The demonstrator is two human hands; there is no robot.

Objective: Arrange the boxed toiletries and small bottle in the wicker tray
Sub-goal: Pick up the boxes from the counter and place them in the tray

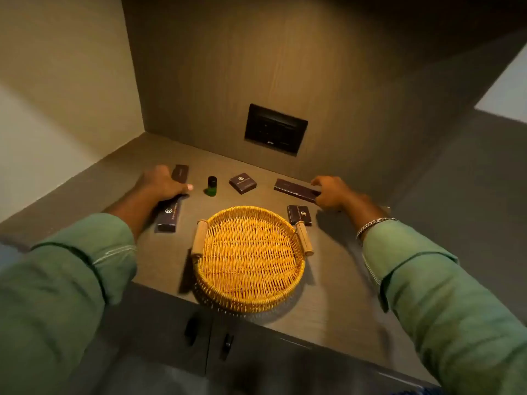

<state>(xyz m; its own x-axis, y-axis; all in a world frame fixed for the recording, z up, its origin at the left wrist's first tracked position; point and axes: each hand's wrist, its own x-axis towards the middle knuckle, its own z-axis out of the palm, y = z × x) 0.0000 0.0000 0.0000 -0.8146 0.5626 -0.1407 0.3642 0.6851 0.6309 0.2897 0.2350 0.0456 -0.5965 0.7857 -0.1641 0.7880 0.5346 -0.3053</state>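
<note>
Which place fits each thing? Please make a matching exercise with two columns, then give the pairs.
Things:
1. green bottle
2. tray
3. left hand
4. right hand

Places:
A. on the long box at the right
B. between a long box and a square box
C. on the long box at the left
D. nearest the counter's front edge, nothing in it

Pairs: 1-B, 2-D, 3-C, 4-A

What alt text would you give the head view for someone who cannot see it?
Both hands reach past an empty round wicker tray on a counter: the left hand on a long dark box, the right hand on another long box. A small green bottle and two small square boxes lie around.
</note>
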